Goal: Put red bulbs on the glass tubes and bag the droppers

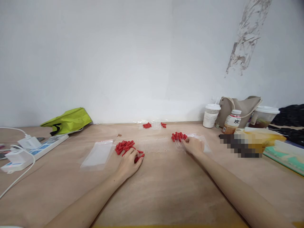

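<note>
My left hand [130, 162] is curled on the table beside a heap of red rubber bulbs [122, 147], with a red bulb [139, 158] held between its fingers. My right hand [194, 145] pinches at the right end of a row of clear droppers with red bulbs [178, 136]; its fingertips partly hide the one they grip. Between the hands lies a row of thin clear tubes [154, 145] without bulbs, side by side. A clear zip bag [97, 155] rests left of the heap, and another clear bag [206, 144] lies partly behind my right hand.
By the wall are more red bulbs [147, 125] and clear tubes on plastic. To the left stand a power strip [51, 147] with chargers and a yellow-green bag [68, 122]. A paper cup [211, 116], a drink bottle [231, 123], a grey bag [242, 106] and a tissue pack [285, 158] crowd the right.
</note>
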Action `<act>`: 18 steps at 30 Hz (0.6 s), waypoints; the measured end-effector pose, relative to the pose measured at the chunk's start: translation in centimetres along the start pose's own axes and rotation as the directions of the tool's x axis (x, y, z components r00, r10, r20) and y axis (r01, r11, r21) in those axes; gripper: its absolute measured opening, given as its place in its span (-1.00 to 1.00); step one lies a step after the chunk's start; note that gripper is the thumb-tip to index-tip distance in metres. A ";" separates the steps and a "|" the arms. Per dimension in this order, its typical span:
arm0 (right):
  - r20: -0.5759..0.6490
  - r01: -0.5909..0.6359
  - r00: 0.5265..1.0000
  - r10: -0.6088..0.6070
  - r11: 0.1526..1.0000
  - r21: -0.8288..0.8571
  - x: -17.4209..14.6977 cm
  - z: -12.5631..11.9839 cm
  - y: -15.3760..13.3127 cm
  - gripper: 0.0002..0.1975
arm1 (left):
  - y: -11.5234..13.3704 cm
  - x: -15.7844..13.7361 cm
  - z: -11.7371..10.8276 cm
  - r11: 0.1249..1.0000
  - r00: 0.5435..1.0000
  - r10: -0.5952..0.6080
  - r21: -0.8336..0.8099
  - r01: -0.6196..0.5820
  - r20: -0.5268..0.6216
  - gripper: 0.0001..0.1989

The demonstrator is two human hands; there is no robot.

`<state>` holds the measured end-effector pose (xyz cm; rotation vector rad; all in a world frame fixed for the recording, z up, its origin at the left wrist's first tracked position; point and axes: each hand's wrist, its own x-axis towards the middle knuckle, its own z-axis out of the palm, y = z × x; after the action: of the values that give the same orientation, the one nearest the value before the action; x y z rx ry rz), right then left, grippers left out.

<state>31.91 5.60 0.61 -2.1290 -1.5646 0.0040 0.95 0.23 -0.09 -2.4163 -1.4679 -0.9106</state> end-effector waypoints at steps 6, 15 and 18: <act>-0.071 0.112 0.991 -0.113 0.993 -0.022 -0.8 -0.2 -2.1 -0.75 | -0.8 0.4 -0.7 0.976 0.997 0.071 0.209 -0.067 -0.012 -0.91; 0.116 0.092 0.990 -0.083 0.993 -0.072 -0.4 1.8 -7.3 -0.78 | -1.4 0.4 -2.1 0.989 0.990 0.073 0.140 -0.055 -0.123 -0.88; 0.168 0.066 0.984 -0.054 0.996 -0.065 -0.1 2.2 -8.0 -0.77 | -0.1 0.0 -1.7 0.998 0.990 0.034 -0.039 -0.040 -0.135 -0.89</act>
<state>24.04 8.07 1.77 -2.1830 -1.7480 0.1104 0.17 -0.50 1.28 -2.3514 -1.3661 -1.0826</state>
